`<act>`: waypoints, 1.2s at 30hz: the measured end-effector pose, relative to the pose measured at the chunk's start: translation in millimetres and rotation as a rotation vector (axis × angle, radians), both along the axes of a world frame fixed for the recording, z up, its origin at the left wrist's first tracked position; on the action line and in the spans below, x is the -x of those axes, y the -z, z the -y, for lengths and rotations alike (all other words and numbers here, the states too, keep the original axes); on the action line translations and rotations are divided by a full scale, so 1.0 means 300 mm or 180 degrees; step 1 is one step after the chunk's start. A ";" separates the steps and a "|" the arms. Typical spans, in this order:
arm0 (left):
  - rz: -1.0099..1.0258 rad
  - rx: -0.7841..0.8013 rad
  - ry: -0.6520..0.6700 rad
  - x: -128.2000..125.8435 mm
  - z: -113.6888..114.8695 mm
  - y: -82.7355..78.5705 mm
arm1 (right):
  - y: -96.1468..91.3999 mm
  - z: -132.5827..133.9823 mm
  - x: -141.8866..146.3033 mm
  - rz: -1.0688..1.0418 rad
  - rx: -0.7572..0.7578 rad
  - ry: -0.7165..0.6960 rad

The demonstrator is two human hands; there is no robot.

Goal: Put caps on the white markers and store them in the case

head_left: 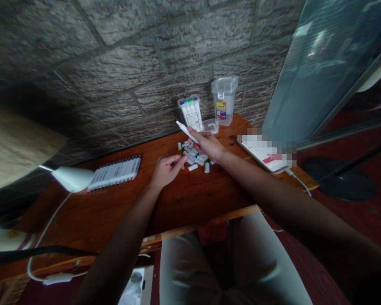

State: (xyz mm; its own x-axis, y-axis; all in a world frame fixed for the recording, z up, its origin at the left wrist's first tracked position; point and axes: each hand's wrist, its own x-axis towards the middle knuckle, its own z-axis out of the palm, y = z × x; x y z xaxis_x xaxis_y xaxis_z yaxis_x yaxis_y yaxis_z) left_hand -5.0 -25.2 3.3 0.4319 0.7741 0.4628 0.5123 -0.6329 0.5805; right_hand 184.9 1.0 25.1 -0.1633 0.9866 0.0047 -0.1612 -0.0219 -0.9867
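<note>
A white marker (186, 131) without a cap is held in my right hand (212, 145), its narrow end pointing up and to the left. Below it lies a loose heap of white marker caps (193, 154), some with green or yellow ends. At the left edge of the heap is my left hand (167, 170), with red marks on its back. Its thumb and forefinger are pinched together, and whatever may be between them is hidden. Behind the heap, a clear case of markers (190, 111) with coloured ends leans near the wall.
A row of white markers (116, 171) lies on the wooden table (190, 203) at the left, beside a white lamp (73, 178). An upright clear container (224, 101) stands at the back. A tablet (263, 153) with a white cable (300, 182) lies at the right.
</note>
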 end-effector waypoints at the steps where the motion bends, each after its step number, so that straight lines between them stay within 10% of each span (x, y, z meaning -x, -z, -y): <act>1: 0.0007 -0.0004 0.0007 0.000 -0.001 0.001 | -0.001 0.000 0.000 0.0001 -0.0018 0.0036; 36: -0.0003 0.0027 0.0011 0.002 -0.004 0.007 | 0.007 0.000 0.010 -0.0289 -0.0273 -0.0092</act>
State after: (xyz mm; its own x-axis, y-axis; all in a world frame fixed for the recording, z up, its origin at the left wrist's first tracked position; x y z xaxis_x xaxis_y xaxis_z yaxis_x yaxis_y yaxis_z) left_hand -5.7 -23.9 1.3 0.4349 0.7766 0.4559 0.5107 -0.6296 0.5854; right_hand 181.8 0.9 23.0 -0.1869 0.9767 0.1051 -0.2506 0.0561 -0.9665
